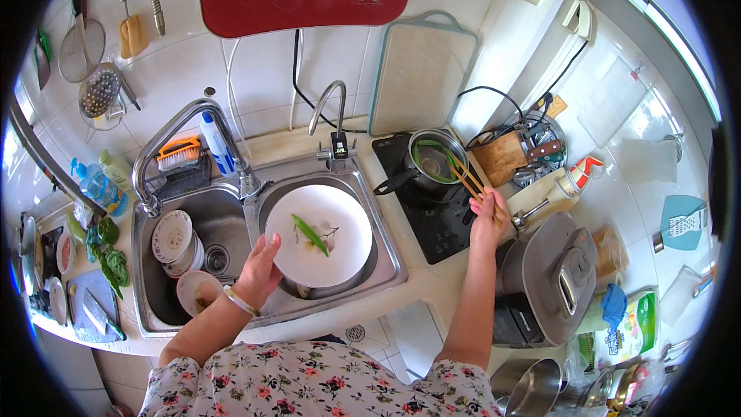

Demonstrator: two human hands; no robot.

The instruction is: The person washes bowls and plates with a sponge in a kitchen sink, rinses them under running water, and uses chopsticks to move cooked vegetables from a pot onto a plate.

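My left hand (257, 274) grips the left rim of a white plate (338, 208), thumb on top, holding it over the right sink basin. On the plate lies one green okra-like pod (310, 234) across a printed leaf design. In my right hand (489, 214) is a pair of wooden chopsticks (466, 179). Their tips reach into a dark saucepan (431, 185) with a black handle. Several green pods (428, 143) rest in liquid along the pan's inner wall. Beneath the pan is a black cooktop (431, 237).
Bowls (172, 236) are stacked in the left basin (217, 226), under a tall curved faucet (202, 105). A cutting board (425, 75) leans behind the cooktop. To the right stand a knife block (499, 157) and a grey lidded appliance (544, 278). A knife (95, 310) lies at far left.
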